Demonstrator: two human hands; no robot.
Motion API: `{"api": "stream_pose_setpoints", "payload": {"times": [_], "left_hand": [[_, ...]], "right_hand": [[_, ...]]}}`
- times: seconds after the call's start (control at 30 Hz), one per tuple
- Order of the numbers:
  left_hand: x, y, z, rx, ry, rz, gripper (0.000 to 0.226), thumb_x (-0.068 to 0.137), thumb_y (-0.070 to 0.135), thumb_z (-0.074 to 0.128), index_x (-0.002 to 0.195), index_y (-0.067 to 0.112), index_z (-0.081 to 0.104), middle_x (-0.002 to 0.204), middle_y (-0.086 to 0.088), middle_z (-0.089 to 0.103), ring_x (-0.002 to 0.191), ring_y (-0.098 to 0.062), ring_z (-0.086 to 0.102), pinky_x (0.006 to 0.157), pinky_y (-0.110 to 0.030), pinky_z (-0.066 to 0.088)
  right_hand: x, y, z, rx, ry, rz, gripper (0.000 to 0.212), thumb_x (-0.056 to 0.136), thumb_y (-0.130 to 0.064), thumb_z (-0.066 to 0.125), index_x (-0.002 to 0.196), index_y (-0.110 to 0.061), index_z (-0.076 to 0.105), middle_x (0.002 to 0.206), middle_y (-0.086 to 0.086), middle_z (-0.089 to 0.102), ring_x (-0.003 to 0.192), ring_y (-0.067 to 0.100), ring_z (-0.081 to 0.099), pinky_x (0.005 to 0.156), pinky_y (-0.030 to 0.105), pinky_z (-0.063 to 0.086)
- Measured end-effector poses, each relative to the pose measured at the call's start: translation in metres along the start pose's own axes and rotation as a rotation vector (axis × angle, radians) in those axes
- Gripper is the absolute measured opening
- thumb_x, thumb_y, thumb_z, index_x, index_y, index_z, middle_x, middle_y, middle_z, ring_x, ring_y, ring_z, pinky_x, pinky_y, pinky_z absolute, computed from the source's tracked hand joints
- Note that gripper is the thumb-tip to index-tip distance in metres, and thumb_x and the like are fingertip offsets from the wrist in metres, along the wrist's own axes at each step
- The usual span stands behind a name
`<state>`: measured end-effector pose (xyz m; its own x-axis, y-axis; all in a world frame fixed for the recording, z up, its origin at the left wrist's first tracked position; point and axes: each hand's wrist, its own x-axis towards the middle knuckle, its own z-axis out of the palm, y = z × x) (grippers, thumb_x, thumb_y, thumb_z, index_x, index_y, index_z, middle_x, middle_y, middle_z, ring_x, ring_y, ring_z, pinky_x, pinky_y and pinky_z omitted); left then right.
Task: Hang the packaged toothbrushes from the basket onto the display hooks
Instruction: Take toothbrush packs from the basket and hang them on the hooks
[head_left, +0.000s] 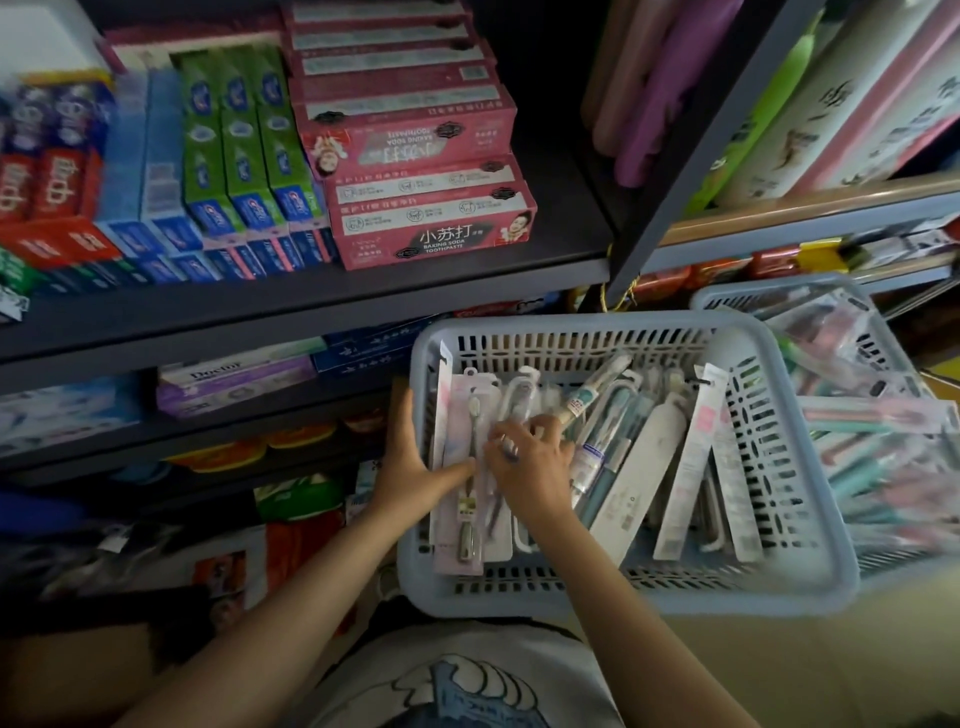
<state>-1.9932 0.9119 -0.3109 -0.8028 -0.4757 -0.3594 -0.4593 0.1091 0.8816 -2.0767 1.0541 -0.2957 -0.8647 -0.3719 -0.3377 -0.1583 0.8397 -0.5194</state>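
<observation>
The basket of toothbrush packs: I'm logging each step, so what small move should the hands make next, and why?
Probably close the right hand on one toothbrush pack and lift it clear. Both hands are down in the blue basket, the right one's fingers curled over the packs at its left end, the left hand bracing at the wall. No pack is lifted yet, and no display hook is in view.

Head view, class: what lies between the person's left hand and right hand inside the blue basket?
In the head view, a pale pink toothbrush pack lies between the left hand and right hand in the blue basket; the left thumb touches it.
</observation>
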Motion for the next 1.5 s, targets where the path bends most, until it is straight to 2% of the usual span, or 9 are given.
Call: {"api": "stream_pose_setpoints", "payload": {"times": [0.27,0.4,0.47,0.6,0.73,0.97,1.13,1.33,1.5], "left_hand": [[0.001,0.012,-0.004,0.133,0.014,-0.087,0.116,0.075,0.036,0.088,0.161,0.031,0.01,0.162,0.0,0.025,0.146,-0.022,0.032,0.116,-0.048,0.035],[-0.008,0.037,-0.005,0.32,0.277,0.214,0.045,0.089,0.027,0.073,0.13,0.016,0.058,0.126,0.003,0.049,0.12,-0.015,0.05,0.097,-0.022,0.038],[-0.006,0.056,-0.001,0.135,0.129,0.141,0.011,0.097,0.025,0.064,0.105,0.018,0.068,0.104,0.006,0.064,0.099,-0.013,0.064,0.084,-0.023,0.048],[0.004,0.078,0.015,-0.334,-0.307,-0.257,0.028,0.101,0.038,0.056,0.11,0.015,0.07,0.102,-0.014,0.075,0.091,-0.026,0.072,0.079,-0.035,0.058],[0.009,0.071,0.018,-0.341,-0.148,-0.225,0.021,0.1,0.032,0.061,0.097,0.013,0.07,0.077,-0.002,0.073,0.073,-0.019,0.068,0.067,-0.029,0.054],[0.008,0.053,-0.005,-0.289,0.059,-0.217,0.021,0.102,0.032,0.058,0.109,0.013,0.064,0.056,0.006,0.048,0.045,-0.009,0.043,0.044,-0.025,0.036],[0.002,0.043,-0.01,-0.213,0.272,-0.218,0.022,0.097,0.035,0.065,0.107,0.015,0.065,0.07,0.004,0.059,0.056,-0.008,0.056,0.05,-0.023,0.044],[0.001,0.035,-0.02,-0.19,0.178,-0.274,0.03,0.089,0.036,0.075,0.11,0.017,0.063,0.08,0.004,0.062,0.062,-0.008,0.057,0.052,-0.019,0.042],[-0.002,0.029,-0.025,-0.235,0.137,-0.247,0.026,0.09,0.024,0.074,0.112,0.019,0.062,0.085,0.005,0.062,0.068,-0.008,0.059,0.056,-0.019,0.045]], "right_hand": [[0.0,0.01,0.001,0.22,0.229,-0.082,0.02,0.092,0.004,0.061,0.106,-0.011,0.062,0.117,0.004,0.051,0.101,0.028,0.053,0.09,0.044,0.052],[-0.014,0.001,-0.031,0.504,0.268,-0.075,0.01,0.097,-0.002,0.058,0.095,-0.012,0.06,0.107,0.0,0.052,0.089,0.013,0.055,0.075,0.022,0.049],[-0.027,-0.006,-0.043,0.632,0.231,-0.119,0.013,0.096,0.0,0.056,0.091,-0.011,0.061,0.101,0.004,0.057,0.077,0.002,0.053,0.066,0.014,0.045],[-0.04,-0.01,-0.039,0.658,-0.109,-0.17,0.02,0.097,-0.01,0.056,0.087,-0.02,0.069,0.094,0.003,0.072,0.094,0.011,0.067,0.081,0.022,0.053],[-0.04,-0.005,-0.043,0.694,-0.305,-0.121,0.029,0.098,-0.01,0.053,0.081,-0.016,0.076,0.083,0.005,0.076,0.086,0.016,0.071,0.088,0.031,0.054],[-0.007,0.014,-0.034,0.387,-0.061,0.122,0.032,0.097,-0.02,0.061,0.128,-0.014,0.055,0.113,0.007,0.062,0.089,0.016,0.059,0.066,0.022,0.047],[0.002,0.007,-0.012,0.229,-0.114,0.163,0.072,0.089,-0.037,0.074,0.145,-0.012,0.036,0.135,0.012,0.046,0.125,0.03,0.048,0.108,0.046,0.042],[0.002,0.001,-0.004,0.416,-0.162,0.175,0.075,0.084,-0.036,0.08,0.144,-0.014,0.039,0.123,0.006,0.056,0.1,0.021,0.064,0.086,0.043,0.06],[0.006,-0.007,0.003,0.371,-0.177,0.164,0.088,0.078,-0.05,0.081,0.149,-0.019,0.038,0.136,0.006,0.049,0.111,0.027,0.061,0.094,0.047,0.057]]}}
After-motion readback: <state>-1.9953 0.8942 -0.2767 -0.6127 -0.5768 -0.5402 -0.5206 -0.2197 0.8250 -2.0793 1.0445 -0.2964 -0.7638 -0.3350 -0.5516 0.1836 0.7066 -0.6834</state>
